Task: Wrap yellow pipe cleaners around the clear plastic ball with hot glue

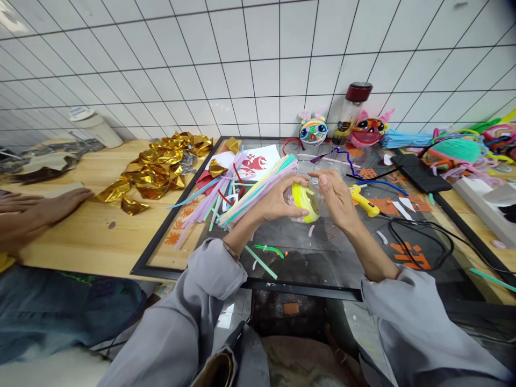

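Tiled wall (262, 86) behind desk (76, 236); I've left fingers (297, 179) holding yellow-banded clear ball (306, 203), right fingers (322, 174) beside it, grip unclear.

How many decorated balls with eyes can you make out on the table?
2: a multicoloured ball left of the red-capped bottle, and a pink-eared ball right of it. Others may be hidden in the colourful pile at right.

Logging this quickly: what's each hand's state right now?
Left hand: closed on the yellow-wrapped ball.
Right hand: fingers bent beside it; can't tell if gripping.
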The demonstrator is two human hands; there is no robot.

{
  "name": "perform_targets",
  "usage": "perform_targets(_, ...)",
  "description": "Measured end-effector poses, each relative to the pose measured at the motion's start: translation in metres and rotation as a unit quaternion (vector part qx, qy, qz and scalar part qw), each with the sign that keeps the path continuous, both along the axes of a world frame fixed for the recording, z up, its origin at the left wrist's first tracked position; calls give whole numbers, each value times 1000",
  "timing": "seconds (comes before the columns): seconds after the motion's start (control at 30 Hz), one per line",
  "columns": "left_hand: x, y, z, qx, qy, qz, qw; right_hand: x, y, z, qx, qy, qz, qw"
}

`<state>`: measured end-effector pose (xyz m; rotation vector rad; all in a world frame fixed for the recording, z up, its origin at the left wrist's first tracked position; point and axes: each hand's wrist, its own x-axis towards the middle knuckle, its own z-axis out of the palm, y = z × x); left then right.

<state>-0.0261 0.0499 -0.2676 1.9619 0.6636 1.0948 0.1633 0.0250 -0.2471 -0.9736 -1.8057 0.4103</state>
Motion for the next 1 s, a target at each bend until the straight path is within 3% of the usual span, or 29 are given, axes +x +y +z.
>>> perform_targets(0.27, 6, -7, 5, -50, 8, 48, 998, 5, -9, 5, 52, 5, -68, 996)
perform_targets(0.57, 9, -10, 7, -29, 30, 58, 997, 6, -5, -3, 51, -47, -65, 995)
perform_targets(0.7, 8, -7, 6, -25, 28, 52, 998, 1, -21, 10, 93, -19, -59, 994)
perform_targets(0.77, 7, -5, 4, -24, 13, 45, 999, -7, -48, 28, 100, -24, 10, 995)
perform_targets(0.83, 6, -3, 2, -34, 3, 36, 999, -19, -83, 48, 83, -71, 134, 985)
perform_targets(0.93, 4, -1, 0, -50, 13, 39, 998, -44, -133, 70, 123, -126, 347, 921)
perform_targets(1.0, 3, -2, 0, -61, 23, 45, 997, -62, -154, 73, 170, -200, 397, 879)
